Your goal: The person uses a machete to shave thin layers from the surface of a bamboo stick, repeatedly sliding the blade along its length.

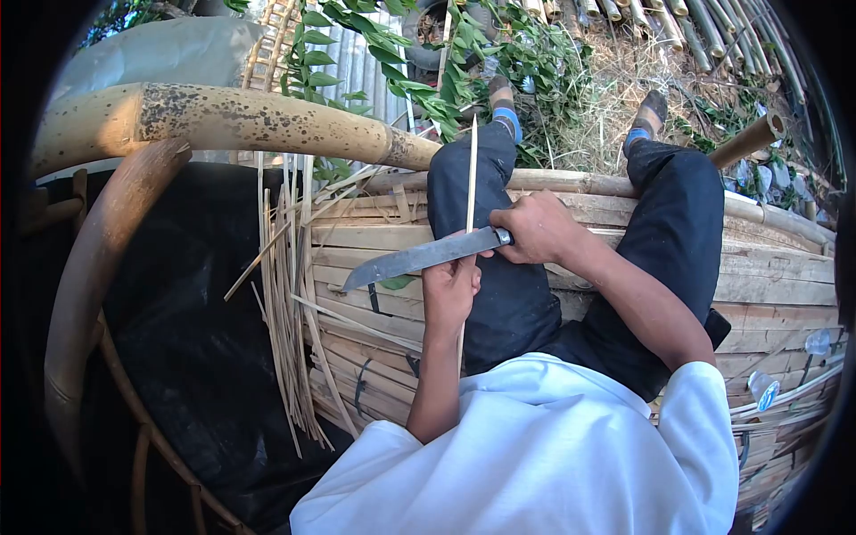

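Observation:
My right hand [535,227] is closed round the handle of a large knife [406,260], whose wide blade points left. The blade lies across a thin bamboo strip [473,174], just above my left hand [452,281]. My left fingers are wrapped round the strip, which stands lengthwise over my left thigh. Its pale pointed tip is beyond my knee, and its lower end reaches my white shirt. Part of my left fingers is hidden behind the blade.
I sit on a bamboo slat platform [366,236]. Thin split strips [278,348] lie at the left beside black sheeting [178,330]. A thick bamboo pole [259,120] crosses the upper left. Plastic cups [763,390] lie at the right; cut poles are at the top right.

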{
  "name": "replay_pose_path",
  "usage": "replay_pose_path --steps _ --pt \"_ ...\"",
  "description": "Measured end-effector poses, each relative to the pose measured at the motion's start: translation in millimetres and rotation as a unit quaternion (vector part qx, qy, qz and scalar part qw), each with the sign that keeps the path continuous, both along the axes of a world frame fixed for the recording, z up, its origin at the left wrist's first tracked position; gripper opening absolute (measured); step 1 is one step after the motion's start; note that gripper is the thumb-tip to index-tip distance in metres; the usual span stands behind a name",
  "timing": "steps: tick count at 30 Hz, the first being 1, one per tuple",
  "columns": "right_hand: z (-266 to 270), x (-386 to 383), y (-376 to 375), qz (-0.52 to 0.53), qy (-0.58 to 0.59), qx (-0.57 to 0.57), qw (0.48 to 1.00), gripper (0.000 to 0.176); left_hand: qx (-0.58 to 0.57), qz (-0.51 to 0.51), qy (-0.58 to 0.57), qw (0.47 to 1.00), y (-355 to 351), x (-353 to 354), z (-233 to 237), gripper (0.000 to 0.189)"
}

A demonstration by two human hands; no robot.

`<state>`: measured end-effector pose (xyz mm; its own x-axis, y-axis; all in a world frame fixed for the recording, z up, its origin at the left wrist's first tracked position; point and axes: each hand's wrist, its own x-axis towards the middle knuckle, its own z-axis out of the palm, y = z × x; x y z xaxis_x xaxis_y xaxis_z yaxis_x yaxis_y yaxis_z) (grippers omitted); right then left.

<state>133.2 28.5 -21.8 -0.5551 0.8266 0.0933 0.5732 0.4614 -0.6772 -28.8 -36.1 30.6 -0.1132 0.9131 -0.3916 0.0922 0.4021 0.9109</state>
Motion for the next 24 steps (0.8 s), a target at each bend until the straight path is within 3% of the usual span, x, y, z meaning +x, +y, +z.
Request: replay_pose_path --steps 6,13,18,20,24 --pt "0 10 11 -0.042 -0.016 -0.012 0.999 0.021 -0.011 -0.035 0.036 0.999 -3 -8 4 0.019" --pt "-8 31 36 -0.228 -0.018 -0.064 0.971 0.021 -0.018 -0.019 0.001 1.000 -8 -4 3 0.024" --pt "-3 35 26 -0.189 0.030 -0.022 0.981 0.021 -0.015 -0.021 0.017 1.000 -6 -3 0 0.024" --pt "0 28 17 -0.049 0.002 0.027 0.998 0.021 -0.010 -0.017 0.021 1.000 -5 -3 0 0.024" --pt "0 10 8 -0.043 -0.018 0.050 0.998 0.018 0.024 -0.021 0.072 0.997 -6 -4 1 0.021"
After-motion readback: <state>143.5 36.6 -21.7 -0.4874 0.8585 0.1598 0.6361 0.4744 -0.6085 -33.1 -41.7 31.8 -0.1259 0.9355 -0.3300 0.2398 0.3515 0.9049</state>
